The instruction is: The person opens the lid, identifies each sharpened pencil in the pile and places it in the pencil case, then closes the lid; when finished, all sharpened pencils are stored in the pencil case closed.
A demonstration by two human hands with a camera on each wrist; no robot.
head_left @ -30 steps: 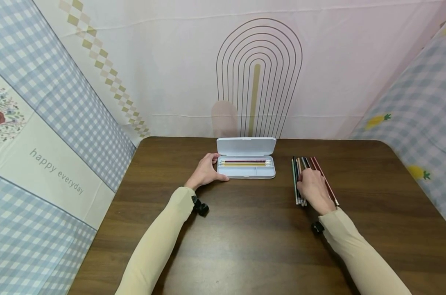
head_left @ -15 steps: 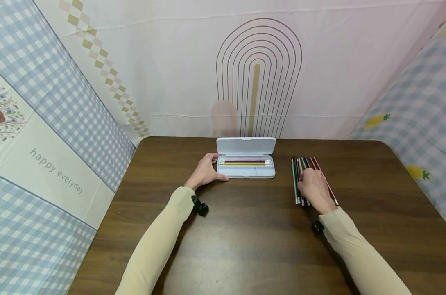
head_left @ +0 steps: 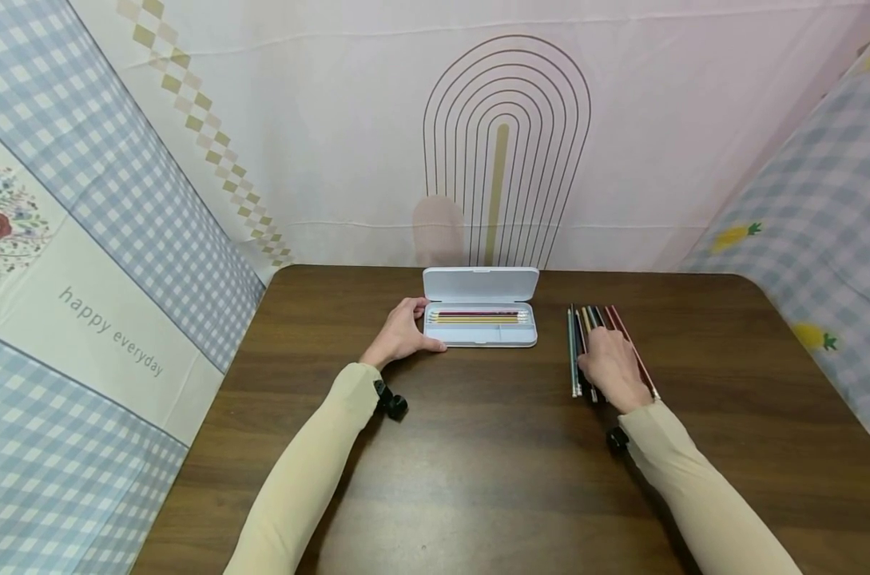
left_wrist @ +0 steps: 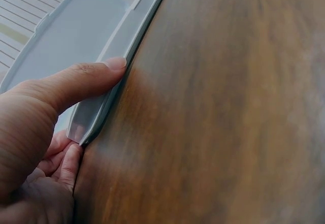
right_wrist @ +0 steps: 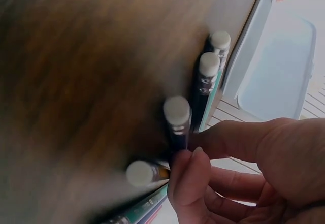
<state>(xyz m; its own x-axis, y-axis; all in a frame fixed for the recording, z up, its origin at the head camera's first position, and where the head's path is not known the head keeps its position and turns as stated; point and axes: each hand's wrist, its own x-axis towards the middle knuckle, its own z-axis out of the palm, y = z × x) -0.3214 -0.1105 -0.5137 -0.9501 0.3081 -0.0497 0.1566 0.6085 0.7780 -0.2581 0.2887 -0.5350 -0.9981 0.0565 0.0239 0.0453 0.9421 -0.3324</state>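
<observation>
A pale blue pencil case (head_left: 463, 335) lies on the brown table with its lid (head_left: 481, 285) raised and several pencils (head_left: 478, 317) inside. My left hand (head_left: 399, 334) grips the case's left end, thumb (left_wrist: 89, 79) along its front edge and fingers around the side. To the right of the case, my right hand (head_left: 613, 369) is low over a loose row of pencils. Close up, its thumb and fingers pinch a dark pencil (right_wrist: 177, 113) near the white eraser end. Green pencils (head_left: 574, 355) lie left of this hand, red ones (head_left: 645, 369) to its right.
The table (head_left: 463, 463) reaches back to a white printed cloth (head_left: 334, 144). Blue checked cloths (head_left: 68, 447) hang at both sides. A small black camera (head_left: 391, 402) is worn on each wrist.
My right hand has shifted slightly left among the loose pencils. The green pencils have slid a little left, and a gap shows beside them. My left hand and the case have stayed put.
</observation>
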